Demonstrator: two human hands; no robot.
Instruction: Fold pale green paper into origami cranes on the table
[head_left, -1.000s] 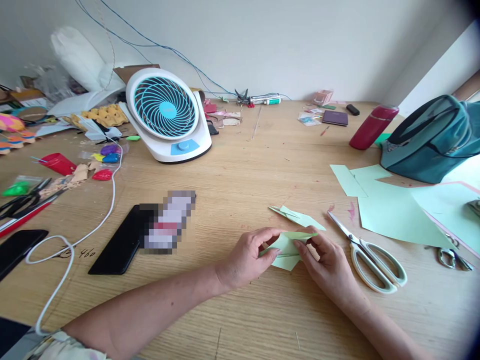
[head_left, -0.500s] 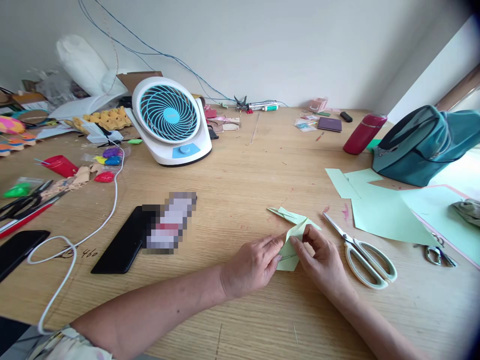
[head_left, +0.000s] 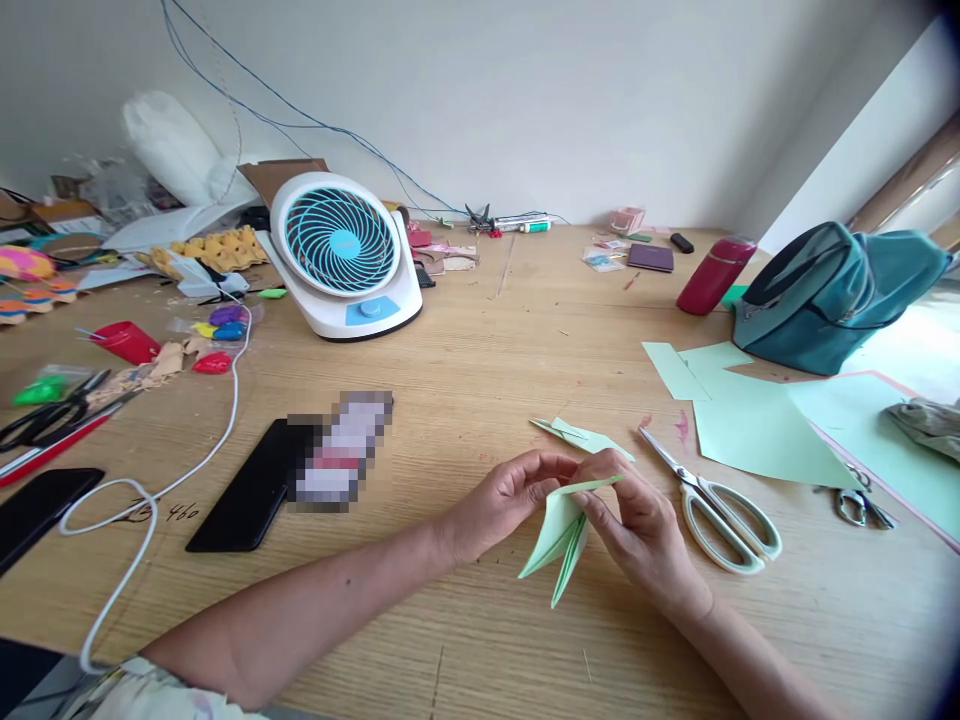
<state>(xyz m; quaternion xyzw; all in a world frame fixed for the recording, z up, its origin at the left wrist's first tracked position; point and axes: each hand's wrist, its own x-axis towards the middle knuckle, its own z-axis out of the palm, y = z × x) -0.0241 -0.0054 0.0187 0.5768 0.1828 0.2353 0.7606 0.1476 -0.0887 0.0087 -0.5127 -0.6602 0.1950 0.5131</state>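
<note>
A folded piece of light green paper (head_left: 559,535) is pinched between my left hand (head_left: 502,500) and my right hand (head_left: 637,530), lifted slightly off the wooden table (head_left: 487,380). Its lower points hang down toward me. Both hands grip its upper part with their fingertips. Another small folded green paper piece (head_left: 581,435) lies on the table just beyond my hands. White-handled scissors (head_left: 712,500) lie shut to the right of my right hand.
Sheets of green paper (head_left: 757,425) and a teal bag (head_left: 832,295) are at the right, with a red bottle (head_left: 705,275). A white and blue desk fan (head_left: 341,250), a black phone (head_left: 255,485), a white cable (head_left: 150,490) and craft clutter fill the left.
The green paper was pressed flat on the table between my fingers; now both hands have lifted it, and its folded flaps hang downward. The camera view has shifted slightly.
</note>
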